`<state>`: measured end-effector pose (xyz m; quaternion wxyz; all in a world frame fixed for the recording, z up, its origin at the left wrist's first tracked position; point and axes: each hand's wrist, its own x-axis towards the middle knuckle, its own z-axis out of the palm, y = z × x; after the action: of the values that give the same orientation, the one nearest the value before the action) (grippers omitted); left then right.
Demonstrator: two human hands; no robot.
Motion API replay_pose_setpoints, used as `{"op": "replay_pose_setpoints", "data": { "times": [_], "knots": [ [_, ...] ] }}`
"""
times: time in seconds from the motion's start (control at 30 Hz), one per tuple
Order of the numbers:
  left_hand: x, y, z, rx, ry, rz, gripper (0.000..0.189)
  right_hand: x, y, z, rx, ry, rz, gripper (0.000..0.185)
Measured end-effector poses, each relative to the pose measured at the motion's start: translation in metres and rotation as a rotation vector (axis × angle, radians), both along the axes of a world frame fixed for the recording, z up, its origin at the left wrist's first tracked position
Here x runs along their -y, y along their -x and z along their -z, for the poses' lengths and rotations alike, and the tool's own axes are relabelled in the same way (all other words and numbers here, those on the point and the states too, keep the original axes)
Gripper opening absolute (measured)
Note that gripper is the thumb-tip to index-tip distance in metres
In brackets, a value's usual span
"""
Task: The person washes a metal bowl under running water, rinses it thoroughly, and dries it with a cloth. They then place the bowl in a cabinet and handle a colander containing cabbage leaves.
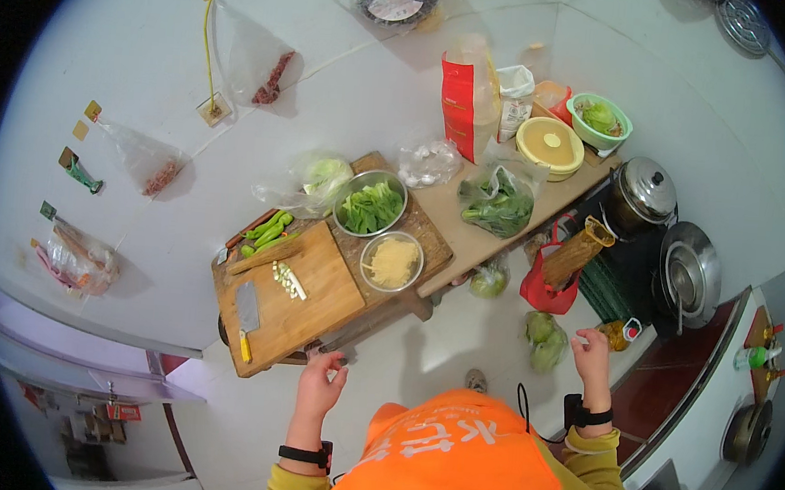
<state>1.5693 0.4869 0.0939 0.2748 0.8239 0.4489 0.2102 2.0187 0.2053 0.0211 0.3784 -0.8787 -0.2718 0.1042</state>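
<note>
My left hand [321, 385] is empty, its fingers bent and apart, just off the near edge of a wooden cutting board [330, 309]. A cleaver with a yellow handle [248, 310] and chopped white pieces [286, 278] lie on that board, beside a wooden rolling pin [262, 256]. Behind it stand a metal bowl of leafy greens [371, 204] and a bowl of pale yellow shreds [392, 262]. Over the floor at the right, my right hand [591, 358] holds nothing, with fingers curled apart near a bag of green vegetables [545, 342].
Green peppers [273, 230], bagged cabbage [325, 175] and bagged leafy greens [497, 208] lie along the table. A yellow lidded container [549, 147] stands farther right. A red bag [549, 283] is beside the table, near a lidded metal pot [646, 187]. Filled plastic bags hang on the wall.
</note>
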Motion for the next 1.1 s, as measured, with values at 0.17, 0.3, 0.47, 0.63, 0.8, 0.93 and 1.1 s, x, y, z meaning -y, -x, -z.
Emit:
{"op": "replay_pose_setpoints", "data": {
  "times": [0.17, 0.3, 0.47, 0.63, 0.8, 0.93, 1.1],
  "knots": [
    [0.006, -0.044, 0.001, -0.100, 0.060, -0.020, 0.028, -0.025, -0.043, 0.000, 0.004, -0.029, -0.102, 0.020],
    [0.011, -0.068, 0.003, -0.115, 0.118, -0.019, 0.026, -0.040, -0.068, 0.003, 0.019, -0.004, -0.151, 0.021],
    [-0.006, -0.088, 0.002, -0.155, 0.078, 0.051, 0.025, -0.060, -0.078, 0.003, -0.075, 0.078, -0.175, 0.023],
    [-0.037, -0.099, 0.004, -0.135, -0.044, 0.120, 0.024, -0.072, -0.065, -0.003, -0.091, 0.034, -0.181, 0.025],
    [-0.072, -0.093, 0.016, -0.102, 0.050, 0.055, 0.023, -0.072, -0.062, -0.009, -0.061, 0.151, -0.111, 0.027],
    [-0.091, -0.065, 0.027, -0.085, 0.094, 0.025, 0.022, -0.076, -0.063, -0.014, -0.173, 0.144, 0.054, 0.029],
    [-0.122, -0.044, 0.035, -0.036, 0.142, -0.022, 0.020, -0.085, -0.071, -0.011, -0.157, 0.144, 0.118, 0.021]
  ]
}}
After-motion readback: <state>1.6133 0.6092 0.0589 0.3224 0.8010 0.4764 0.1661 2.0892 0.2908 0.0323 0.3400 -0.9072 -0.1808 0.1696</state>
